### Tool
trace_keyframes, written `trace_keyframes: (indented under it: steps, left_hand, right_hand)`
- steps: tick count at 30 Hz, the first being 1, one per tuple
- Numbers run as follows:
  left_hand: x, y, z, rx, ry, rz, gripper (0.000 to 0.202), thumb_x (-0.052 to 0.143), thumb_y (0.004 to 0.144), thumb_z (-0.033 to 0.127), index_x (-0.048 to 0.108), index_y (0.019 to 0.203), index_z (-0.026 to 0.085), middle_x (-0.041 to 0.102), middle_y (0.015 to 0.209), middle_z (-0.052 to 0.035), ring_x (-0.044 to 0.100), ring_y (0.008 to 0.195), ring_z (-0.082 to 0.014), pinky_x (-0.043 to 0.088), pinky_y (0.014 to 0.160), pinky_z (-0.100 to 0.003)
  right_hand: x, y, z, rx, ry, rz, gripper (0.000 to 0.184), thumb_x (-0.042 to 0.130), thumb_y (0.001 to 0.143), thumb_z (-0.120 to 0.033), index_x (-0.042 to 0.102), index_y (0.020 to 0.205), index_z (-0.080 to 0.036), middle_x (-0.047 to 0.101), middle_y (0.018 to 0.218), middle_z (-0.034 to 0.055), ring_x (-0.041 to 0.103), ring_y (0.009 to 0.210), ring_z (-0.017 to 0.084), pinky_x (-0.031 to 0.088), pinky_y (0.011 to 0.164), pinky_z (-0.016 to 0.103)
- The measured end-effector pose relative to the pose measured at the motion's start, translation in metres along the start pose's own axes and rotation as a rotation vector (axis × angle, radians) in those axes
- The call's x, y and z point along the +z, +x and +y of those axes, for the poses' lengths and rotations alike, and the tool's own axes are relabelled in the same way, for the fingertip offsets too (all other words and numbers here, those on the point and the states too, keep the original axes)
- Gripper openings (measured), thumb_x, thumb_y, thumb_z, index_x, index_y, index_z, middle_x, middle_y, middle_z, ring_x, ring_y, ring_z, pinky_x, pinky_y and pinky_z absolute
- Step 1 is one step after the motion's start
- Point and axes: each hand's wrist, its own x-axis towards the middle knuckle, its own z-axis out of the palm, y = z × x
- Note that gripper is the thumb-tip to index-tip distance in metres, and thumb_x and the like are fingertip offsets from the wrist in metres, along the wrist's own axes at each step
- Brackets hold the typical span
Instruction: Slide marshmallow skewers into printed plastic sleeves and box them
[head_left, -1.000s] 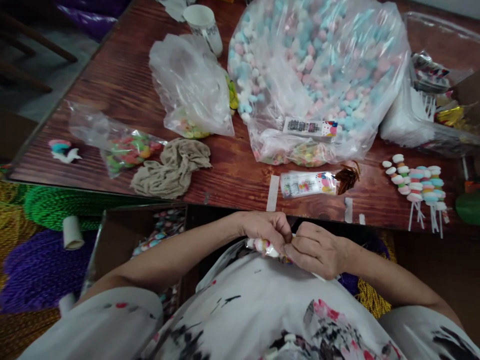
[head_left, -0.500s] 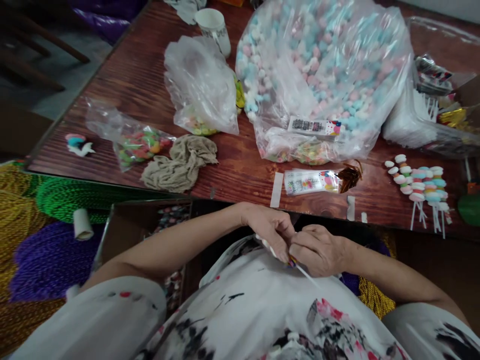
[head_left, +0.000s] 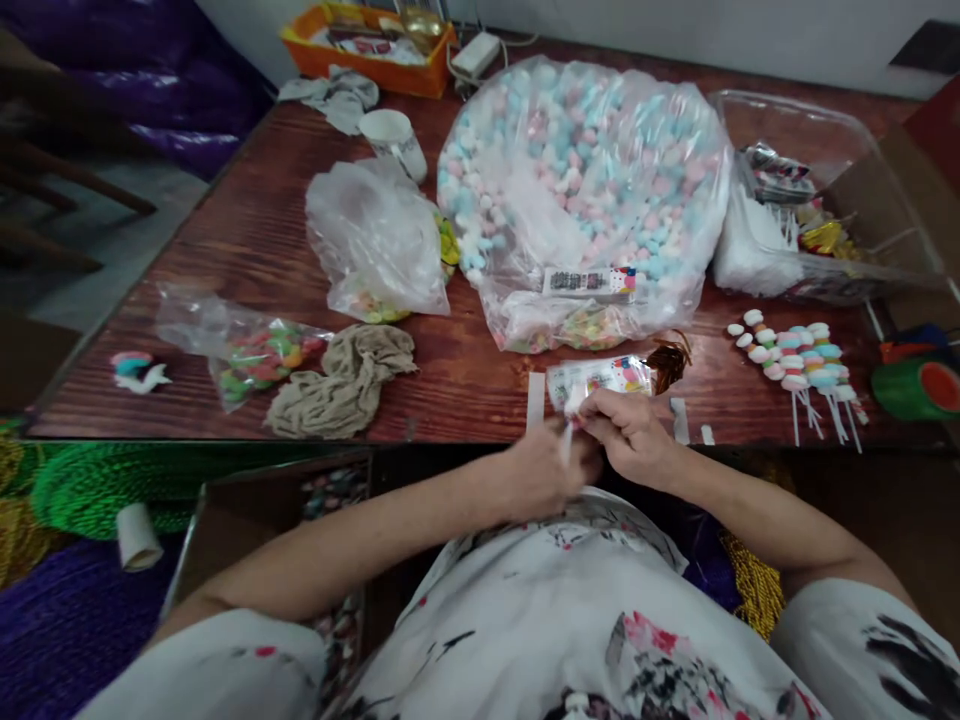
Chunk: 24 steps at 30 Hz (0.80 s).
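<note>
Both hands have shifted upward in the frame since the earlier picture, from against the shirt to the front edge of the table (head_left: 465,390). The stick of the candy skewer (head_left: 568,440), which pointed to the lower right, now stands nearly vertical. The view has also tilted, bringing the orange tray (head_left: 367,72) at the upper left into sight.

Position of the skewer: center of the frame, between the hands, at the table edge. Right hand (head_left: 631,432): fingertips pinched on the upper part of the skewer. Left hand (head_left: 544,474): fingers bent, placed beside the lower stick; motion blur hides the contact, so whether it grips cannot be told.

Directly above the right hand lie the printed sachets (head_left: 596,378), partly covered by it in the view. Brown metallic ties (head_left: 671,362) adjoin the sachets on the right.

Upper center: large clear bag (head_left: 585,170) of pink, blue and white candy pieces. Upper right: clear bin (head_left: 832,272) containing white sticks and packets. Right side: a row of loaded skewers (head_left: 806,360), sticks directed downward in the frame, with a green roll (head_left: 907,388) just beyond. Left of center: crumpled cloth (head_left: 345,385), touching a bag of gummy candy (head_left: 262,360).
</note>
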Motion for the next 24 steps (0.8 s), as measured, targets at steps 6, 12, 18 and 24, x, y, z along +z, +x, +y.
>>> trace_keyframes:
  steps: [6, 12, 18, 24]
  left_hand:
    - [0.013, -0.008, -0.041, -0.357, -0.357, 0.580, 0.034, 0.053, 0.093, 0.022, 0.061, 0.126, 0.024, 0.055, 0.136, -0.0101, 0.048, 0.128, -0.0237, 0.040, 0.108, -0.044]
    - [0.021, -0.015, -0.022, -0.492, -1.017, 0.645, 0.079, 0.071, 0.082, 0.041, 0.029, 0.149, 0.039, 0.027, 0.158, -0.0077, 0.039, 0.139, -0.0277, 0.038, 0.111, -0.046]
    - [0.020, -0.023, -0.007, -0.670, -1.468, 0.468, 0.062, 0.074, 0.077, 0.044, 0.053, 0.131, 0.022, 0.064, 0.107, -0.0083, 0.063, 0.079, -0.0142, 0.053, 0.069, -0.026]
    - [0.023, -0.028, -0.005, -0.654, -0.570, 0.438, 0.018, 0.061, 0.088, 0.027, 0.065, 0.098, 0.012, 0.066, 0.078, -0.0029, 0.062, 0.068, -0.0124, 0.052, 0.067, -0.023]
  right_hand:
    - [0.023, -0.006, 0.004, 0.218, 0.372, -0.009, 0.013, 0.050, 0.082, -0.016, 0.050, 0.070, -0.019, 0.048, 0.060, -0.0049, 0.043, 0.055, 0.009, 0.036, 0.054, 0.021]
    - [0.030, 0.002, 0.009, -0.176, -0.054, 0.294, 0.014, 0.044, 0.089, -0.012, 0.053, 0.082, -0.020, 0.053, 0.067, -0.0008, 0.050, 0.061, 0.012, 0.040, 0.059, 0.025]
    - [0.040, 0.005, 0.015, -0.560, -0.378, 0.478, 0.020, 0.042, 0.089, -0.013, 0.053, 0.105, -0.015, 0.062, 0.082, 0.0089, 0.059, 0.074, 0.019, 0.045, 0.065, 0.032]
    - [0.040, 0.005, 0.018, -0.280, -0.146, 0.285, 0.011, 0.044, 0.087, -0.017, 0.053, 0.082, -0.020, 0.056, 0.067, 0.0028, 0.052, 0.062, 0.015, 0.042, 0.060, 0.029]
